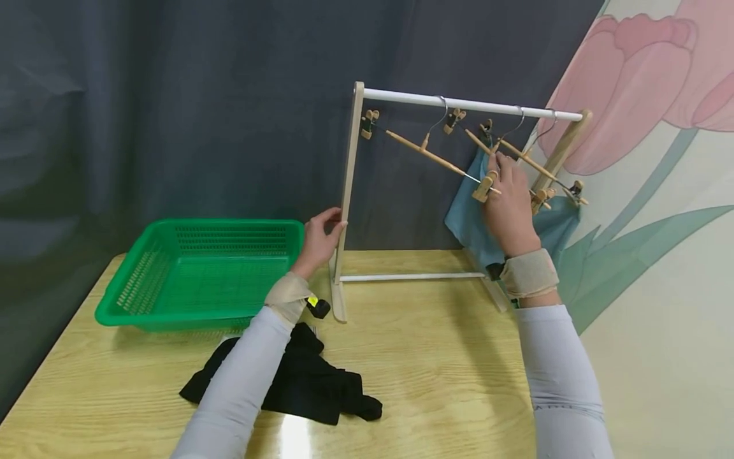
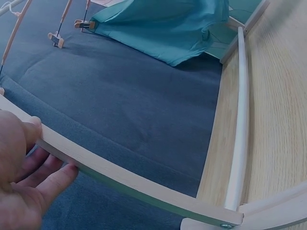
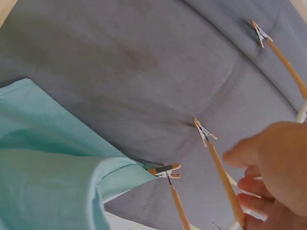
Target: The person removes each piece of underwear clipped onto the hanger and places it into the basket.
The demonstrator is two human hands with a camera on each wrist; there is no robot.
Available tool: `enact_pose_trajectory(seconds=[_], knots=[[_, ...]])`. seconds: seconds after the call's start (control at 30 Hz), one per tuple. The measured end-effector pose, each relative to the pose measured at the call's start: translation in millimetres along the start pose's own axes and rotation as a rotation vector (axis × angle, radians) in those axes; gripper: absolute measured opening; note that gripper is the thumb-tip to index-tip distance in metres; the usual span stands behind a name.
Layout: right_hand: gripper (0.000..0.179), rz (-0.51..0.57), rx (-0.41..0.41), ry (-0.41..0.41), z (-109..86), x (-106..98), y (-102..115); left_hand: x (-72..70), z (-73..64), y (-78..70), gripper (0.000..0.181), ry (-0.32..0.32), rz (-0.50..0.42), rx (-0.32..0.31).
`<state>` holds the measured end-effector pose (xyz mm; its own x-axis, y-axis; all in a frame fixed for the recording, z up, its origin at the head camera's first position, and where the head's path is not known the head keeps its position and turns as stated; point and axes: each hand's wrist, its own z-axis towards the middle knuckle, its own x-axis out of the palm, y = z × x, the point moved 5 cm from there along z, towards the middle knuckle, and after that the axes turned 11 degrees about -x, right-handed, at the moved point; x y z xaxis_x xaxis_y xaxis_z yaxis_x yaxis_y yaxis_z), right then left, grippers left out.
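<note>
My left hand (image 1: 321, 239) grips the left wooden post (image 1: 350, 172) of a small clothes rack, thumb on one side and fingers on the other. At the rack's right end, my right hand (image 1: 509, 207) holds the middle clip hanger (image 1: 477, 141) near its centre, fingers curled by its wooden bar (image 3: 223, 179). The grip is partly hidden. A teal cloth (image 1: 467, 210) hangs clipped from the rightmost hanger (image 1: 527, 157), behind my right hand; a clip (image 3: 165, 170) pinches its corner. Another clip hanger (image 1: 424, 151) hangs bare to the left on the white top rod (image 1: 401, 97).
A green plastic basket (image 1: 201, 320) stands on the wooden table (image 1: 436, 376) left of the rack. Black cloth (image 1: 312, 389) lies crumpled in front, partly under my left forearm. A dark curtain (image 1: 229, 127) hangs behind; a flower-painted wall (image 1: 659, 255) borders the right.
</note>
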<state>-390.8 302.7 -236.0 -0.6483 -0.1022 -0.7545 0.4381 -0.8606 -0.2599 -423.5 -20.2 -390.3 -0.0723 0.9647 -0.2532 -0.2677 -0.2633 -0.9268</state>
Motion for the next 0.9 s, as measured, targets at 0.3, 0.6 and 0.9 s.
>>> enact_pose_trajectory(seconds=[0.3, 0.6, 0.9], knots=[[0.057, 0.026, -0.013, 0.156, -29.8, 8, 9, 5.2, -5.8, -4.2, 0.045, 0.198, 0.097, -0.116], [0.039, 0.176, -0.153, 0.092, -72.1, -4, 48, 4.6, -35.2, -19.8, 0.046, 0.243, 0.094, -0.129], [0.019, 0.375, -0.058, -0.56, -80.0, -87, 26, -9.6, -31.5, -25.9, 0.042, 0.097, -0.014, -0.085]])
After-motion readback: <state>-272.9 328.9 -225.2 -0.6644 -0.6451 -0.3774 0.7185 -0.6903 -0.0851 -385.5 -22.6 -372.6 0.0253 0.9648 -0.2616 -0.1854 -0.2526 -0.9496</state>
